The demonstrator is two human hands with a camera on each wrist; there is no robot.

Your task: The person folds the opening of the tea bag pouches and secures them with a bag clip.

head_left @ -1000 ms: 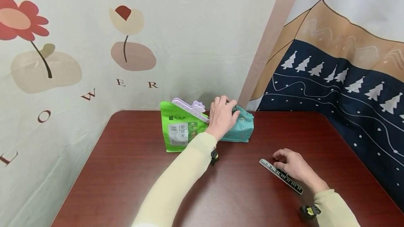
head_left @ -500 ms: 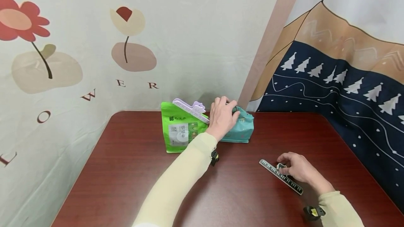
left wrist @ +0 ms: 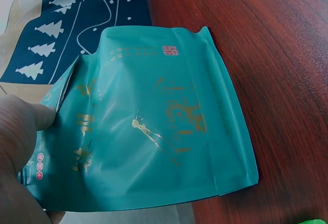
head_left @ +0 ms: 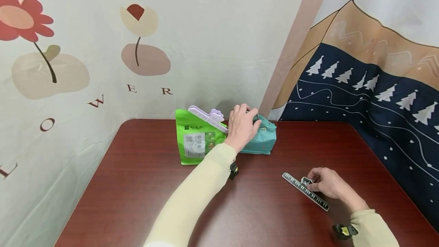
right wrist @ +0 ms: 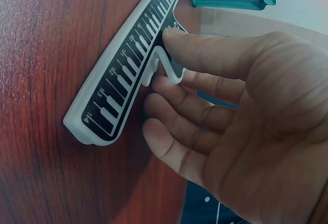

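At the back of the table, my left hand grips the folded top of a teal pouch. The left wrist view shows the thumb at the edge of the pouch, with the other fingers mostly hidden. Over the right part of the table, my right hand pinches the handle of a long black-and-white bag clip. Piano-key markings and numbers run along this clip. In the right wrist view the thumb lies on top of the handle and the fingertips curl beneath it.
A bright green pouch stands left of the teal one, partly behind my left arm. A lilac bag clip sits slantwise across its top corner. Behind the dark red-brown table hang printed cloths.
My right hand has shifted slightly right along the black-and-white clip, uncovering part of its handle, and now pinches it. The left hand and the teal pouch have stayed put.
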